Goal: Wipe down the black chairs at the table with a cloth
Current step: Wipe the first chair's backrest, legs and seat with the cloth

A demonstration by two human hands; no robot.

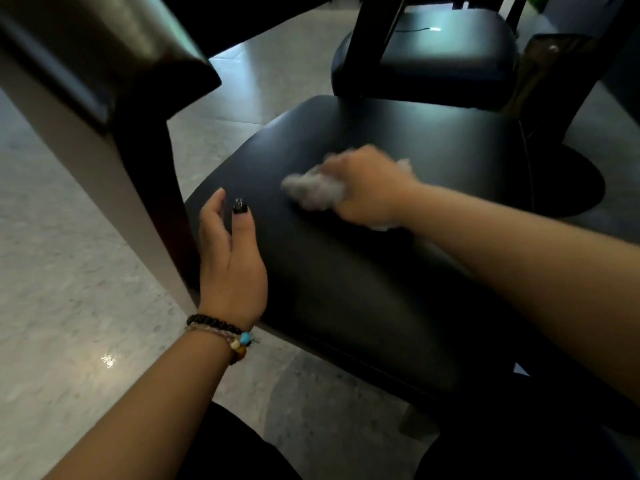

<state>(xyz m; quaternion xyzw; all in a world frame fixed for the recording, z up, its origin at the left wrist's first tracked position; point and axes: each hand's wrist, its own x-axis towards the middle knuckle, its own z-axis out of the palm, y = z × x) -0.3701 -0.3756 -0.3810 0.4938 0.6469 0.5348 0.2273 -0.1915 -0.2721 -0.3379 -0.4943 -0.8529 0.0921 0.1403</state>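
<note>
Gleaming pale floor point(86, 289) surrounds two black chair seats point(346, 271) — dim room.

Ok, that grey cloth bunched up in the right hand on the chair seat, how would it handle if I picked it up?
The grey cloth is crumpled into soft folds in the right hand, so it is probably floppy and light. It looks fluffy, so it likely drags rather than slides on the smooth black seat. It is blurred, so wetness is unclear.
</note>
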